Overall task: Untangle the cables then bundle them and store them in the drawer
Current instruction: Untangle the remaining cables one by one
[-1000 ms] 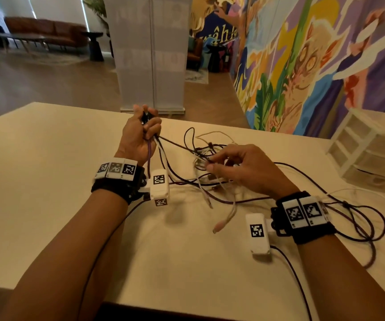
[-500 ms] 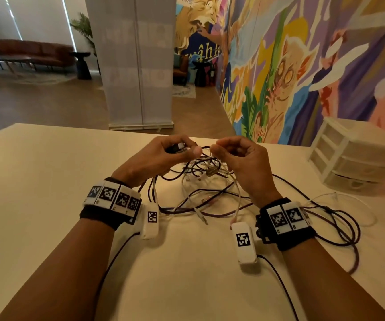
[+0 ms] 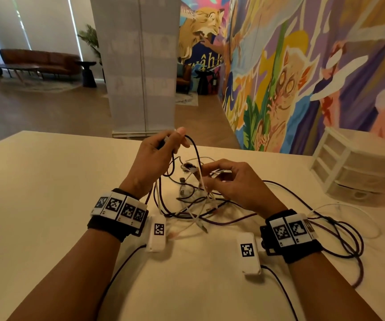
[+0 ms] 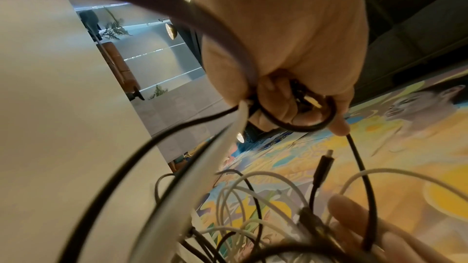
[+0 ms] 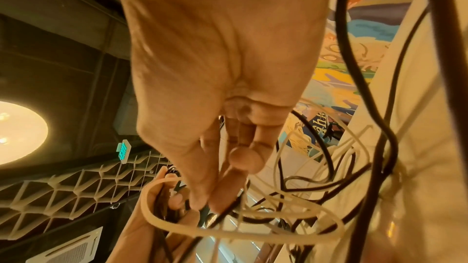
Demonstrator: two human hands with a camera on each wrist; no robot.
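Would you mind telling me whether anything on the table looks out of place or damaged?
Nothing looks damaged. The black and white cables lie knotted in a loose heap on the beige table, still untangled by neither hand, and the white plastic drawer unit stands upright with drawers shut.

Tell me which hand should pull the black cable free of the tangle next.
Left, probably. The left hand already grips the black cable, lifted above the tangle on the table, while the right hand pinches white strands in the knot, well placed to steady it.
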